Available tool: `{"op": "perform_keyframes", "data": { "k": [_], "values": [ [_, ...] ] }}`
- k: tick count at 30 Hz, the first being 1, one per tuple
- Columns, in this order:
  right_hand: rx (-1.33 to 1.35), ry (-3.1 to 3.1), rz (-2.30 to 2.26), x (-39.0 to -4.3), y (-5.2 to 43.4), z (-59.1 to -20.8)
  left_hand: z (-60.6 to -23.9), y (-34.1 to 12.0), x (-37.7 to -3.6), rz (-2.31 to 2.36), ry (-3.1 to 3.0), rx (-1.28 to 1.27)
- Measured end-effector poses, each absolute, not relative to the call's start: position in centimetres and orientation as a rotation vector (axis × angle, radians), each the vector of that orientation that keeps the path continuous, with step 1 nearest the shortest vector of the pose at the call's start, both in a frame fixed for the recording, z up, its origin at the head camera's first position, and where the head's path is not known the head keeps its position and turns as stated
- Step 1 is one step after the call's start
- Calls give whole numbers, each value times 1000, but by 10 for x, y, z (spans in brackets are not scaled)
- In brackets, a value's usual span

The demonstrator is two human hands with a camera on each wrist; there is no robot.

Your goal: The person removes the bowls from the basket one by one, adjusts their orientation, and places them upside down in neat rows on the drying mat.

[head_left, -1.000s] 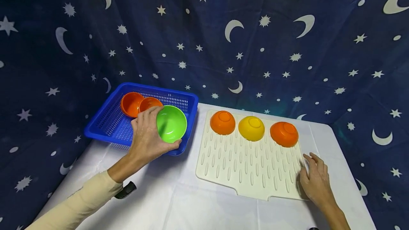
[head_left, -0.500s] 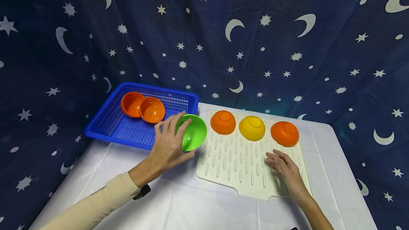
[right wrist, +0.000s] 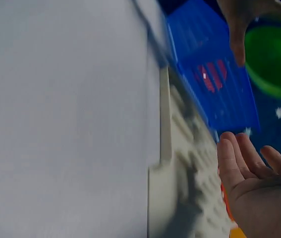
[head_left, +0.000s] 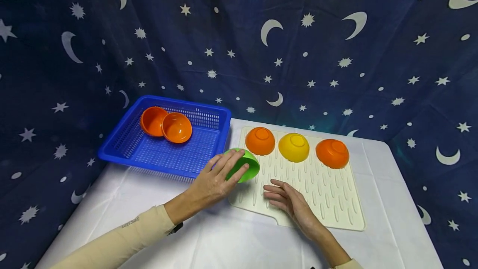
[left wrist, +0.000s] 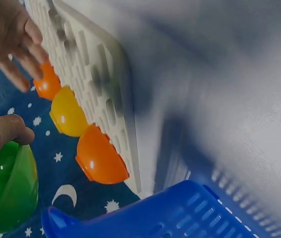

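Note:
My left hand [head_left: 220, 175] grips a green bowl [head_left: 244, 165], tilted mouth-down over the near left corner of the cream drying mat [head_left: 328, 202]. In the left wrist view the green bowl [left wrist: 9, 191] sits under my thumb. My right hand [head_left: 285, 198] hovers flat and open over the mat's front edge, just right of the bowl, holding nothing. Three bowls stand upside down along the mat's far edge: an orange bowl [head_left: 259, 140], a yellow bowl [head_left: 293, 147] and another orange bowl [head_left: 332, 153].
A blue perforated basket [head_left: 186, 157] at the back left holds two orange bowls [head_left: 166, 124]. A white cloth [head_left: 224, 235] covers the table. A dark blue star-and-moon curtain [head_left: 298, 45] closes off the back and sides.
My left hand carried the green bowl from the basket rightward and down onto the mat's left corner, turning it over. My right hand slid left along the mat's front edge.

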State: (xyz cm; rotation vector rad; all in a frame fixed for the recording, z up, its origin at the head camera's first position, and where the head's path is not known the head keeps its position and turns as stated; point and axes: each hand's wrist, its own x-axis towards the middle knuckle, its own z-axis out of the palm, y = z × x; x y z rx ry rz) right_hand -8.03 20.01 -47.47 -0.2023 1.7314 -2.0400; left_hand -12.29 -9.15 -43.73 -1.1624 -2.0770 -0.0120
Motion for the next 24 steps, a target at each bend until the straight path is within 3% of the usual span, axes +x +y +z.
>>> {"op": "perform_keyframes", "data": {
  "k": [8,18,24],
  "values": [
    [-258,1158,-2181,-87,168,-469,-446,-87,-118,133,-1981,-1351],
    [-290,1196,-2170,-86,155,-477,-454,-85,-117,171,-1887,-1380],
    [-273,1258,-2273,-86,152,-476,-455,-80,-116,-37,-2087,-1391]
  ]
}}
